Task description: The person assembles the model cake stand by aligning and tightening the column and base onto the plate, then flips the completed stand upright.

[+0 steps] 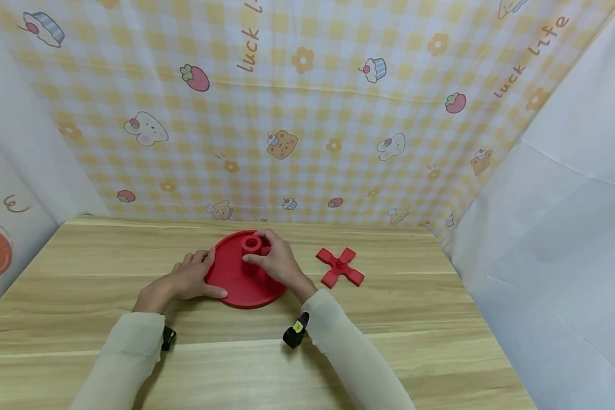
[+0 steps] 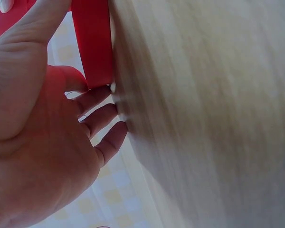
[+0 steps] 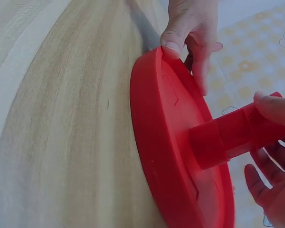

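A red round disc (image 1: 236,279) lies flat on the wooden table (image 1: 82,256), with a short red tube post (image 1: 251,244) standing at its middle. My left hand (image 1: 200,273) holds the disc's left rim, thumb on the near edge (image 3: 173,45) and fingers round the far side. In the left wrist view the red rim (image 2: 97,42) sits between thumb and fingers, and the fingertips (image 2: 116,107) touch the table. My right hand (image 1: 258,250) grips the post (image 3: 228,140) between thumb and fingers. The disc (image 3: 166,156) fills the right wrist view.
A red cross-shaped piece (image 1: 340,266) lies on the table just right of my right hand. A checked yellow cloth (image 1: 307,114) hangs behind the table, and white sheeting (image 1: 553,228) closes the right side. Bare wood runs along the front.
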Demonstrator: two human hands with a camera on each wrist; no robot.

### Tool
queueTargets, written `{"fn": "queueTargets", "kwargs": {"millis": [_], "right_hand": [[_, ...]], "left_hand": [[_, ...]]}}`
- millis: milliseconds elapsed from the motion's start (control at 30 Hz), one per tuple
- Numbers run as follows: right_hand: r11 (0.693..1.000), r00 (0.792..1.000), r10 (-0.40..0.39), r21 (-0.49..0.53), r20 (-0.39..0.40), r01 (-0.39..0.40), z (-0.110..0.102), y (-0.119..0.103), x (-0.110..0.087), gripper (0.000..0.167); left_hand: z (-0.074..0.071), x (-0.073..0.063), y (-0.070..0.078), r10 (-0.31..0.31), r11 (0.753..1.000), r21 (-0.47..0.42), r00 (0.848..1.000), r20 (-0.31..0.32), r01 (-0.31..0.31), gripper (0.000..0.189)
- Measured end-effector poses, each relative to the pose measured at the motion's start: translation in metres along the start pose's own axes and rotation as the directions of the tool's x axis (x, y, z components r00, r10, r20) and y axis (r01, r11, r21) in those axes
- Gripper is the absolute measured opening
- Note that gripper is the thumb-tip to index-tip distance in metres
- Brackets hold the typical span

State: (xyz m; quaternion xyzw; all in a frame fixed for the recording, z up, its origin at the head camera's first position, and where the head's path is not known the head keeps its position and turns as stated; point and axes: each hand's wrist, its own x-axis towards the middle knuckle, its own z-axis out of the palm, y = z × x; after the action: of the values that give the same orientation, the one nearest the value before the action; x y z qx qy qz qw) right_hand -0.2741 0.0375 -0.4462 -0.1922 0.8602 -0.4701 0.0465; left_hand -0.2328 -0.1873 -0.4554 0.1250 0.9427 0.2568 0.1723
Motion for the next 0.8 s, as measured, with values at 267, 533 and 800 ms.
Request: {"fn": "queueTargets", "kwargs": {"millis": [267, 533, 800], "right_hand": [[1.0, 0.989, -0.01, 0.005, 0.145, 0.009, -0.011, -0.005, 0.0, 0.065], [0.999, 0.99, -0.033, 0.002, 0.135, 0.033, -0.013, -0.003, 0.001, 0.055], [1.0, 0.998, -0.004, -0.023, 0.061, 0.005, -0.008, -0.003, 0.0, 0.051]], "left_hand": [[-0.001, -0.003, 0.002, 0.014, 1.0, 0.015, 1.0, -0.002, -0.014, 0.12], [-0.001, -0.003, 0.002, 0.015, 1.0, 0.02, 1.0, -0.005, -0.015, 0.119], [-0.001, -0.003, 0.001, 0.019, 1.0, 0.017, 1.0, -0.003, -0.019, 0.119]]}}
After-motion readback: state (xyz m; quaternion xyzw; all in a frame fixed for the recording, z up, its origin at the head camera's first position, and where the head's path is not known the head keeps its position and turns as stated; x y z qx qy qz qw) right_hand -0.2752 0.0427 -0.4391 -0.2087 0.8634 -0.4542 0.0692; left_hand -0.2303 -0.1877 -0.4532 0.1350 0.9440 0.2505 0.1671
